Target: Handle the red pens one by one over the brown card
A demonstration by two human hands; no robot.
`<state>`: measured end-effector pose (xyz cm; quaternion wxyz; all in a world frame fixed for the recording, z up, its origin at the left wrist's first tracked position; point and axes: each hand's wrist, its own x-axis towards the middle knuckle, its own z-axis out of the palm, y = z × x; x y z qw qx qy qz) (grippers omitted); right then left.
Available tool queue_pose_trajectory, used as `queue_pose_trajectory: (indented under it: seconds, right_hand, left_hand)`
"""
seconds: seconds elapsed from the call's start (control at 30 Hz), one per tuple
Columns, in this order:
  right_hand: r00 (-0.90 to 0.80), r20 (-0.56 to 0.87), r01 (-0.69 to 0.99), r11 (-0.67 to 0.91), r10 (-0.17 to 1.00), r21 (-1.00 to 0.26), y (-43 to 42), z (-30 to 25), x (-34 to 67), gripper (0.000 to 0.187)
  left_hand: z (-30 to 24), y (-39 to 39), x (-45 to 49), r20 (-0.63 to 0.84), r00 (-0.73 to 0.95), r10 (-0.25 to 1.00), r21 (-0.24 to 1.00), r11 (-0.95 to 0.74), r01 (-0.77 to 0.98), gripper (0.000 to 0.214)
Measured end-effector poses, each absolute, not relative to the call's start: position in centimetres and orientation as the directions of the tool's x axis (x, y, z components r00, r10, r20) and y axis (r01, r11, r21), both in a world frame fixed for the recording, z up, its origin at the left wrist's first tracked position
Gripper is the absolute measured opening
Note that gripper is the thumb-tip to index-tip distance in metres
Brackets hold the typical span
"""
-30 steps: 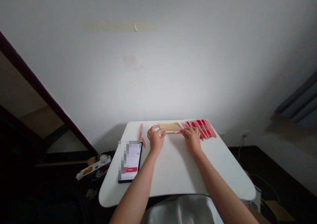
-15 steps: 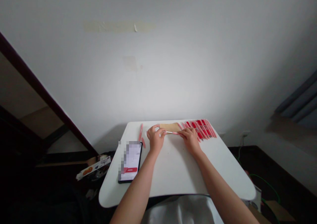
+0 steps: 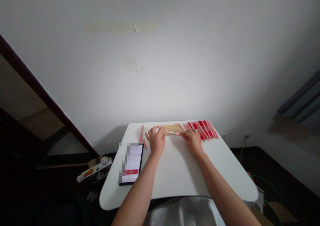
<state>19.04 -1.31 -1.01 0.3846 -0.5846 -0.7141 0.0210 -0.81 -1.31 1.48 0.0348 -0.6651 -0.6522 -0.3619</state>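
Observation:
My right hand (image 3: 192,140) pinches one end of a thin pen refill (image 3: 174,133), white with a pink-red section near my fingers. The refill points left across the table, level with the front of a tan sheet (image 3: 171,127). My left hand (image 3: 156,141) is at its far end with fingers apart; whether a fingertip still touches the refill is hard to see. Left of that hand lie a slim pink pen barrel (image 3: 142,133) and a pink cap (image 3: 144,144). Beyond my right hand, red and pink pens (image 3: 206,130) lie side by side in a slanted row.
A phone (image 3: 130,172) with its screen lit lies at the left of the white table (image 3: 180,172). The table's far edge is against the wall (image 3: 160,86). On the floor at left is a printed box (image 3: 96,169); a green cable (image 3: 272,184) runs at right.
My left fingers have opened from their pinch on the refill's left end and spread apart. More of the refill shows now. My right hand has hardly moved.

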Motion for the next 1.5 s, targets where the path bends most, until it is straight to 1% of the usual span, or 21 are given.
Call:
queue_pose_trajectory:
  seconds: [0.07,0.13,0.2,0.27,0.4,0.53,0.73,0.8,0.9,1.0,1.1,1.2,1.27,1.37,1.4,1.43,1.5]
  right_hand:
    - [-0.007,0.520,0.822,0.302,0.854,-0.484,-1.3,-1.0,19.1,0.027]
    - [0.006,0.519,0.826,0.289,0.855,-0.484,-1.3,-1.0,19.2,0.026]
    - [0.013,0.520,0.827,0.283,0.854,-0.485,-1.3,-1.0,19.2,0.025]
    - [0.017,0.524,0.828,0.282,0.852,-0.485,-1.4,-0.9,19.3,0.024]
    - [0.018,0.533,0.830,0.285,0.846,-0.479,-1.4,-0.9,19.2,0.024]
    - [0.028,0.536,0.827,0.282,0.844,-0.487,-1.4,-0.8,19.1,0.026]
    - [0.024,0.542,0.832,0.283,0.840,-0.476,-1.5,-0.7,19.0,0.026]
    - [0.019,0.543,0.835,0.285,0.840,-0.471,-1.5,-0.6,19.0,0.026]
    - [0.015,0.545,0.838,0.287,0.838,-0.465,-1.5,-0.6,19.1,0.025]
    - [0.008,0.547,0.838,0.293,0.837,-0.461,-1.5,-0.7,19.2,0.025]
    - [0.007,0.548,0.835,0.296,0.837,-0.463,-1.4,-1.0,19.3,0.025]
    - [0.010,0.553,0.830,0.301,0.833,-0.469,-1.2,-1.3,19.5,0.026]
    - [0.008,0.552,0.829,0.303,0.834,-0.470,-1.1,-1.5,19.5,0.027]
    - [0.010,0.547,0.829,0.299,0.837,-0.472,-1.2,-1.5,19.6,0.028]
    - [0.011,0.544,0.828,0.297,0.839,-0.475,-1.2,-1.4,19.5,0.028]
    - [0.012,0.540,0.827,0.295,0.842,-0.478,-1.3,-1.4,19.5,0.028]
    - [0.014,0.534,0.825,0.292,0.846,-0.483,-1.3,-1.2,19.4,0.027]
  left_hand:
    - [1.7,-1.6,-1.1,0.549,-0.136,0.825,0.319,-0.056,0.946,0.032]
    - [2.0,-1.9,-1.5,0.552,-0.163,0.818,0.238,0.033,0.971,0.029]
    - [2.3,-2.1,-1.7,0.526,-0.178,0.832,0.174,0.099,0.980,0.029]
    - [2.5,-2.3,-1.7,0.483,-0.200,0.853,0.137,0.152,0.979,0.033]
    - [3.0,-2.5,-1.2,0.425,-0.204,0.882,0.093,0.181,0.979,0.037]
    - [3.0,-2.5,-0.9,0.385,-0.238,0.892,0.105,0.214,0.971,0.036]
    - [2.2,-2.0,-1.2,0.400,-0.231,0.887,0.042,0.234,0.971,0.037]
    - [2.0,-1.8,-1.3,0.399,-0.232,0.887,0.039,0.236,0.971,0.037]
    - [2.0,-1.8,-1.5,0.379,-0.215,0.900,0.078,0.200,0.977,0.036]
    - [2.1,-1.7,-1.9,0.352,-0.186,0.917,0.169,0.133,0.977,0.038]
    - [1.9,-1.4,-2.3,0.373,-0.200,0.906,0.248,0.111,0.962,0.040]
    - [1.1,-0.8,-2.8,0.418,-0.236,0.877,0.357,0.080,0.931,0.041]
    - [0.4,-0.2,-3.0,0.439,-0.227,0.870,0.438,0.014,0.899,0.042]
    - [-0.7,0.8,-3.0,0.458,-0.149,0.876,0.548,-0.146,0.824,0.045]
    - [-1.0,1.0,-2.9,0.450,-0.137,0.883,0.580,-0.172,0.796,0.044]
    - [-1.2,1.2,-2.8,0.438,-0.127,0.890,0.603,-0.186,0.775,0.044]
    - [-1.3,1.3,-2.6,0.424,-0.097,0.901,0.612,-0.206,0.764,0.042]
